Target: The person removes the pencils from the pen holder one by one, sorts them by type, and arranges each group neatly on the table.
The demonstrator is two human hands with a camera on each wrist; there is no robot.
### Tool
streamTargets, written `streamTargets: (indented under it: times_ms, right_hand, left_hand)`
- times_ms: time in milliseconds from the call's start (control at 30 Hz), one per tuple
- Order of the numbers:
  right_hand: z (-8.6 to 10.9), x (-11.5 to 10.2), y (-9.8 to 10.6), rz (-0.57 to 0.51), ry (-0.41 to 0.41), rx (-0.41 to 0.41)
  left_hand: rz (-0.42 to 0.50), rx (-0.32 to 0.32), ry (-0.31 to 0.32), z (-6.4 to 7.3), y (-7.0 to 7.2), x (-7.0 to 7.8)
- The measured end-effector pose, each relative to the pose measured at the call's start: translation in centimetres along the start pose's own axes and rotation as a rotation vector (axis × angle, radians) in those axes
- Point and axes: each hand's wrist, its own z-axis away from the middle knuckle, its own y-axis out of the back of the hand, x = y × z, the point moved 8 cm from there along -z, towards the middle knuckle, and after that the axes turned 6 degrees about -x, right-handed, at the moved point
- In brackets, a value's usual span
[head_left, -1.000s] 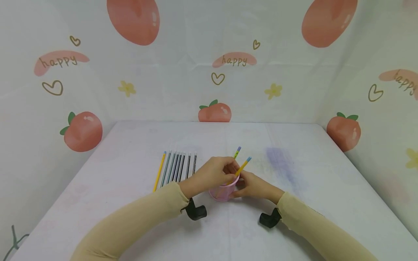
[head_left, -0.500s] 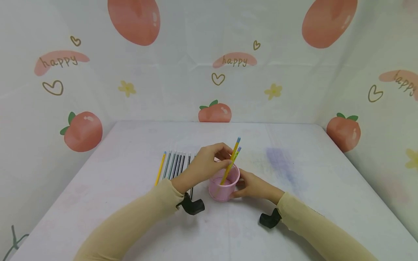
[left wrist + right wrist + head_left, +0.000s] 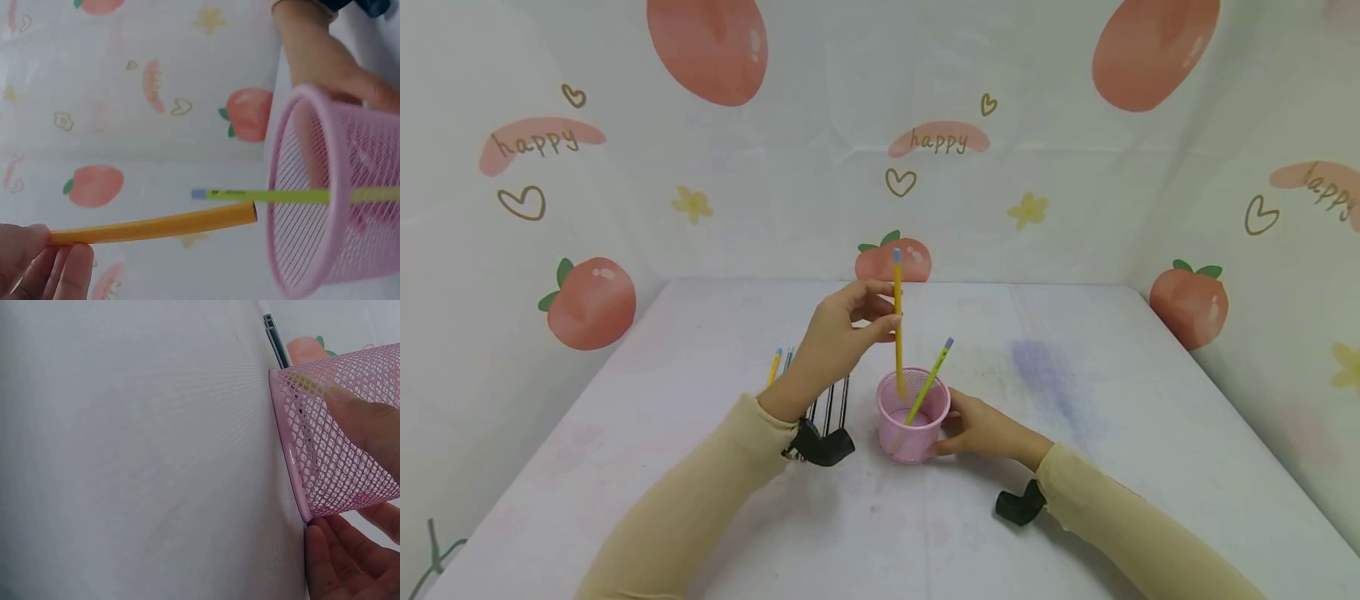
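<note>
My left hand [image 3: 842, 325] pinches an orange-yellow pencil [image 3: 898, 292] with a blue end, held nearly upright. In the left wrist view this pencil's lower end [image 3: 247, 214] stands just outside the rim of a pink mesh pen cup [image 3: 337, 156]. A yellow-green pencil [image 3: 931, 379] with a bluish end leans inside the cup. My right hand [image 3: 988, 429] grips the cup's right side low down, with the thumb [image 3: 362, 425] against the mesh in the right wrist view. The cup stands upright on the table.
Several dark striped pencils [image 3: 830, 408] lie in a row left of the cup, partly hidden by my left arm. Another yellow pencil [image 3: 774, 367] lies at the row's left end. A white cloth wall with printed fruit [image 3: 1189, 304] surrounds the white table [image 3: 1075, 333].
My left hand has raised the orange-yellow pencil out of the cup, moving up and to the left, and the pencil has turned more upright. The right hand and cup have stayed in place.
</note>
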Motion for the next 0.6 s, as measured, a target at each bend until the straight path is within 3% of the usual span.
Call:
streamTargets:
  times_ms: [267,400,600]
  right_hand:
    - [0.1,-0.2,0.0,-0.007,0.0,0.004]
    - [0.1,-0.3,0.0,-0.01,0.012,0.0]
    - [0.1,-0.4,-0.1,-0.017,0.016,-0.005]
  left_hand:
    - [0.013,0.084,0.017,-0.4,3.9,0.5]
    - [-0.01,0.101,0.074,-0.5,5.8,-0.5]
    - [-0.12,0.121,0.193,-0.3,8.5,-2.6]
